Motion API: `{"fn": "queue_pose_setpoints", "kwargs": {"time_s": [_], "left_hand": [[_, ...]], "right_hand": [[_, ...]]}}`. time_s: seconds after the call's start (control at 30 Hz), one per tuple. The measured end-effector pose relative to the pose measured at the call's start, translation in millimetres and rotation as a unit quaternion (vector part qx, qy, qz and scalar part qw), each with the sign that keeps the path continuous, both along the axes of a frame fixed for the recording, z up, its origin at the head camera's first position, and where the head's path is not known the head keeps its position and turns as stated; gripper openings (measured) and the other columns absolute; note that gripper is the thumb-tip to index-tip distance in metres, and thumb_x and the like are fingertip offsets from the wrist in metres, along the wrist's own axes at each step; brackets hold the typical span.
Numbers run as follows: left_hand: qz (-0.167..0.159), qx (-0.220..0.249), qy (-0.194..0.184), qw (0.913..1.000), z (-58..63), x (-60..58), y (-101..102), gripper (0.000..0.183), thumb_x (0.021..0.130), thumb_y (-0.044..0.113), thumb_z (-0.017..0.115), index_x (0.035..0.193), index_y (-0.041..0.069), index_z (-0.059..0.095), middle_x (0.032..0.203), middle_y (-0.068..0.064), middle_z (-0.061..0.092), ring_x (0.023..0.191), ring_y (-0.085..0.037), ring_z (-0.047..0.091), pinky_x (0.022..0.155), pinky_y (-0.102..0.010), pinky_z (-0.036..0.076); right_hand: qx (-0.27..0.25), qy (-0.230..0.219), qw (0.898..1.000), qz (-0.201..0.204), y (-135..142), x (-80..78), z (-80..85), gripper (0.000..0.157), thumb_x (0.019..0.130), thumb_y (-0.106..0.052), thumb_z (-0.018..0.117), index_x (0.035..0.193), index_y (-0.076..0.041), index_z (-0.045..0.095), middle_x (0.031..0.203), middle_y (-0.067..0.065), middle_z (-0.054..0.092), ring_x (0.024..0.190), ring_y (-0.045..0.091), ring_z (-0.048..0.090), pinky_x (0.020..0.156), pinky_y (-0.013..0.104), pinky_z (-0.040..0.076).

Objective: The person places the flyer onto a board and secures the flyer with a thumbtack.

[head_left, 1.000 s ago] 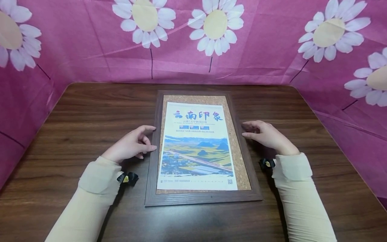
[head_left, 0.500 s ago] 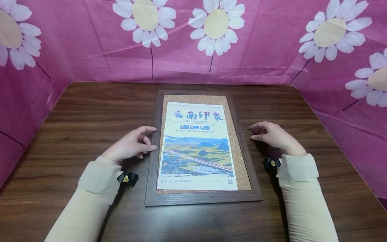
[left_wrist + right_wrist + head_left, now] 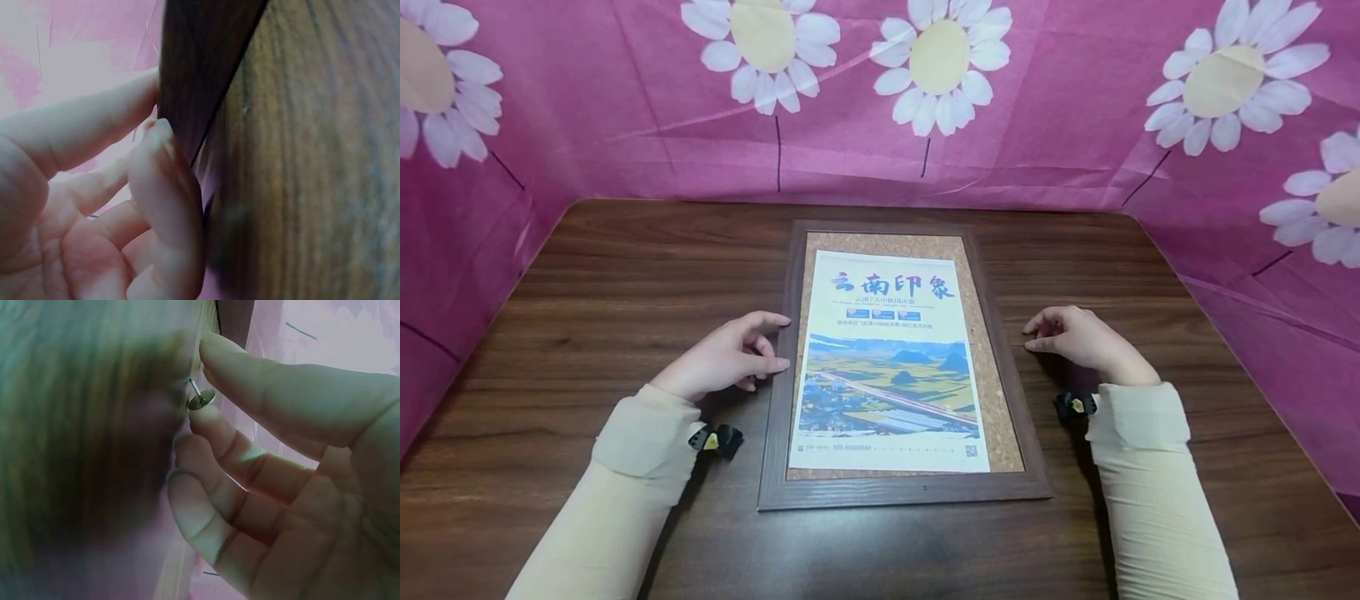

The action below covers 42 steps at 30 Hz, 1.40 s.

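A cork board point(image 3: 998, 433) in a dark wooden frame point(image 3: 895, 493) lies on the table, with a printed landscape poster point(image 3: 887, 387) slightly askew on the cork. My left hand point(image 3: 722, 358) touches the frame's left side with thumb and index fingertips, the other fingers loosely bent. To the right of the frame and apart from it, my right hand point(image 3: 1086, 337) rests at the tabletop. Between its thumb and index fingertip, a metal thumbtack point(image 3: 201, 400) shows in the right wrist view. The tack sits against the index fingertip, while the thumb stands off it.
The wooden tabletop point(image 3: 625, 250) spreads around the board. A pink cloth point(image 3: 850, 158) printed with white daisies hangs along the back and both sides. Each wrist wears a small black camera point(image 3: 717, 442) on a strap.
My right hand has moved right, from the frame's right edge onto the tabletop. The left hand stays at the frame, and the board and poster have not moved.
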<state>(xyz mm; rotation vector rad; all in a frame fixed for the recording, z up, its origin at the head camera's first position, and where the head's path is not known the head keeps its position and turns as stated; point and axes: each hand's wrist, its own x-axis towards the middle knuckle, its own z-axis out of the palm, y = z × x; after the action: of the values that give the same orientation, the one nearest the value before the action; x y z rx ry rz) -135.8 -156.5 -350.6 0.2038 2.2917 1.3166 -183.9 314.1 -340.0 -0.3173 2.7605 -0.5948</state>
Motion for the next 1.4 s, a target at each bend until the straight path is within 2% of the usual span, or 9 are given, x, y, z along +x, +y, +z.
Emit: {"fn": "queue_pose_setpoints", "kwargs": {"time_s": [0.33,0.57,0.77,0.9,1.03,1.17,1.27,1.4], "left_hand": [[-0.001,-0.004,0.0,1.0,2.9,-1.3,0.6,0.064,0.093,0.015,0.07,0.148,0.007,0.038,0.088,-0.008,0.059,0.077,-0.021,0.056,0.063,-0.034,0.055],[0.003,-0.008,-0.002,1.0,4.5,0.4,-0.2,0.065,0.093,0.015,0.069,0.149,0.007,0.037,0.088,-0.008,0.059,0.077,-0.021,0.056,0.064,-0.034,0.055],[0.006,-0.009,-0.001,0.9999,4.9,1.8,-1.9,0.065,0.093,0.016,0.069,0.149,0.007,0.037,0.088,-0.008,0.059,0.078,-0.02,0.056,0.064,-0.034,0.055],[0.004,-0.006,0.0,1.0,4.0,1.3,-2.3,0.065,0.093,0.015,0.069,0.149,0.007,0.037,0.088,-0.008,0.059,0.077,-0.02,0.056,0.063,-0.034,0.055],[0.002,-0.004,0.0,1.0,3.5,0.6,-2.1,0.065,0.093,0.015,0.069,0.149,0.007,0.037,0.087,-0.007,0.059,0.076,-0.02,0.055,0.063,-0.034,0.055],[0.001,-0.003,-0.001,1.0,3.1,0.4,-1.5,0.065,0.093,0.015,0.069,0.149,0.007,0.037,0.088,-0.007,0.059,0.077,-0.019,0.056,0.063,-0.034,0.055],[0.0,-0.002,-0.003,1.0,2.7,0.4,-0.9,0.065,0.093,0.015,0.069,0.149,0.007,0.037,0.088,-0.008,0.059,0.077,-0.02,0.055,0.063,-0.034,0.055],[-0.003,-0.003,-0.005,1.0,2.5,0.5,0.0,0.065,0.093,0.015,0.069,0.149,0.007,0.037,0.089,-0.008,0.059,0.077,-0.02,0.055,0.063,-0.034,0.055]], "right_hand": [[0.001,-0.009,1.0,-0.007,0.4,-1.6,1.7,0.022,0.091,-0.02,0.071,0.103,-0.002,0.07,0.092,0.009,0.066,0.089,0.023,0.059,0.077,0.034,0.044],[0.002,-0.013,1.0,-0.011,-1.8,-3.1,3.1,0.019,0.092,-0.02,0.07,0.1,-0.003,0.071,0.094,0.008,0.071,0.093,0.024,0.062,0.083,0.04,0.046],[-0.007,-0.019,1.0,-0.02,-5.0,-3.2,3.7,0.013,0.093,-0.015,0.067,0.097,-0.003,0.071,0.088,0.005,0.072,0.08,0.016,0.062,0.074,0.031,0.048],[-0.03,-0.027,0.999,-0.029,-4.7,-2.9,3.5,0.011,0.093,-0.01,0.066,0.096,0.0,0.071,0.085,0.006,0.072,0.072,0.013,0.066,0.069,0.031,0.053],[-0.054,-0.033,0.997,-0.042,-4.0,-2.3,2.7,0.009,0.093,-0.005,0.064,0.094,0.002,0.07,0.085,0.008,0.073,0.071,0.013,0.068,0.069,0.032,0.058],[-0.066,-0.034,0.996,-0.048,-3.4,-1.5,2.1,0.009,0.093,-0.002,0.063,0.095,0.004,0.07,0.085,0.008,0.073,0.071,0.013,0.068,0.068,0.029,0.057],[-0.069,-0.024,0.996,-0.053,-3.5,-0.2,2.4,0.009,0.092,-0.003,0.064,0.096,0.003,0.07,0.086,0.009,0.073,0.073,0.014,0.067,0.069,0.027,0.054],[-0.059,0.013,0.996,-0.062,-4.2,1.6,3.0,0.011,0.09,-0.008,0.07,0.098,-0.002,0.072,0.09,0.01,0.072,0.081,0.013,0.063,0.076,0.027,0.048]]}}
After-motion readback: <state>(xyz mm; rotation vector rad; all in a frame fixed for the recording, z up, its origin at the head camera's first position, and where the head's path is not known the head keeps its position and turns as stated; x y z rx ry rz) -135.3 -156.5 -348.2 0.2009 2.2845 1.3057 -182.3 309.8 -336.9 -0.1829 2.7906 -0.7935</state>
